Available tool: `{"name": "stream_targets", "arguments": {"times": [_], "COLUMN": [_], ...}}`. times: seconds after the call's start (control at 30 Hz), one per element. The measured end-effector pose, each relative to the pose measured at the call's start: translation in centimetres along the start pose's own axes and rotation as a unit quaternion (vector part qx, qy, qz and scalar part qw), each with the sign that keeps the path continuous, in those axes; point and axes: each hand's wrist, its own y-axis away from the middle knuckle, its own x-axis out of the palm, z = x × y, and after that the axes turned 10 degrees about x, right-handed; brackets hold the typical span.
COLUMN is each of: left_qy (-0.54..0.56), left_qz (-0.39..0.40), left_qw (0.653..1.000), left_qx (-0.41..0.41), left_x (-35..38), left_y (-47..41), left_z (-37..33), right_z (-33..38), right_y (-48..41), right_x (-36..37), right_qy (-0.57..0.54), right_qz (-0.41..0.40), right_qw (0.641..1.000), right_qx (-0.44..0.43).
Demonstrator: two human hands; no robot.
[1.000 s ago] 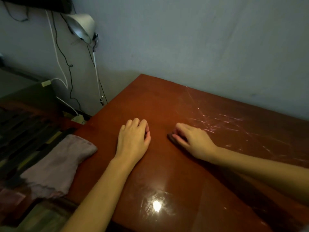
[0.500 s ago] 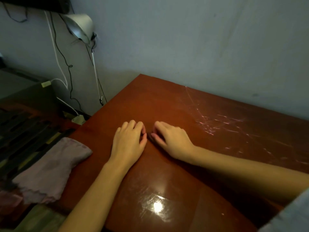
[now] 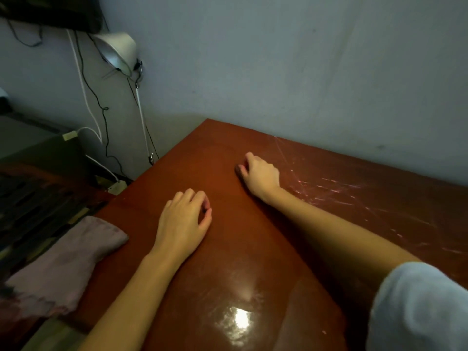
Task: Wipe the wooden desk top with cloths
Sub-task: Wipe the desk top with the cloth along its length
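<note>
Well, my right hand [image 3: 262, 173] curls its fingers on a small dark wad [image 3: 239, 170]; my left hand [image 3: 183, 224] lies curled, empty. The pink cloth [image 3: 68, 262] straddles the table [image 3: 253, 249] edge, so my forearm could knock it off.

The reddish-brown wooden desk top [image 3: 253, 252] runs back to the plain grey wall [image 3: 304, 72]. The left hand [image 3: 182, 224] rests on it near the middle. The right hand [image 3: 261, 174] lies farther back and to the right, fingers over what may be a small dark cloth [image 3: 238, 169]. A folded pinkish fabric cloth [image 3: 65, 264] lies at the desk's left edge. Behind it, a silver cone-shaded metal lamp [image 3: 117, 49] and black and white cables [image 3: 81, 79] hang against the wall.
</note>
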Motion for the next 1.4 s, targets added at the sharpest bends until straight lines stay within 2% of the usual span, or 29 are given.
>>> {"name": "stream_targets", "arguments": {"times": [0.13,0.2,0.27,0.37,0.43,0.53,0.6,0.7,0.8,0.87,0.93,1.07,1.23,1.3,1.4], "left_qy": [-0.008,-0.008,-0.006,-0.011,-0.016,-0.013,-0.011,-0.018,-0.025,-0.022,-0.019,-0.019,-0.011,-0.012,-0.013], "left_qz": [0.006,0.013,0.021,0.041,0.055,0.060,0.049,0.034,0.020,0.007,-0.002,-0.009,-0.007,-0.004,0.001], "left_qw": [1.000,1.000,1.000,0.999,0.998,0.998,0.999,0.999,0.999,1.000,1.000,1.000,1.000,1.000,1.000], "left_qx": [-0.006,-0.007,-0.004,0.005,0.013,0.012,0.007,0.001,0.009,0.014,0.016,0.023,0.018,0.018,0.015], "left_x": [-0.1,-0.2,-0.3,-0.3,-0.1,0.5,1.2,2.6,4.1,4.9,5.5,5.8,5.7,5.5,5.3], "left_y": [0.0,-0.1,-0.4,-1.6,-2.9,-5.7,-7.6,-9.8,-11.1,-11.3,-11.2,-11.3,-11.3,-11.3,-11.1], "left_z": [-0.1,-0.1,-0.2,-0.5,-0.7,-0.6,-0.6,-0.6,-0.4,-0.1,0.2,0.2,0.3,0.2,0.2], "right_z": [-1.3,-3.4,-5.9,-8.5,-8.4,-6.3,-4.7,-3.7,-5.1,-6.8,-8.9,-11.2,-7.8,-5.9,-4.0], "right_y": [5.5,6.9,5.9,1.9,-0.9,-3.4,-3.5,-1.6,0.9,1.7,0.9,-4.3,-9.1,-9.3,-7.1], "right_x": [-1.7,-2.8,-3.3,-3.0,-2.4,-1.2,-0.5,-0.2,-1.4,-2.4,-3.0,-2.4,0.3,1.0,1.0], "right_qy": [-0.031,-0.039,-0.026,0.006,0.022,0.009,-0.001,-0.016,-0.045,-0.048,-0.041,-0.005,-0.019,-0.038,-0.045], "right_qz": [0.028,0.045,0.046,0.012,-0.005,-0.012,-0.015,-0.007,0.020,0.048,0.056,0.000,-0.038,-0.038,-0.026], "right_qw": [0.986,0.979,0.984,0.996,0.999,1.000,1.000,0.998,0.989,0.986,0.990,1.000,0.996,0.995,0.999], "right_qx": [-0.163,-0.195,-0.171,-0.086,-0.031,0.010,0.006,-0.055,-0.138,-0.155,-0.126,-0.009,0.077,0.081,0.004]}}
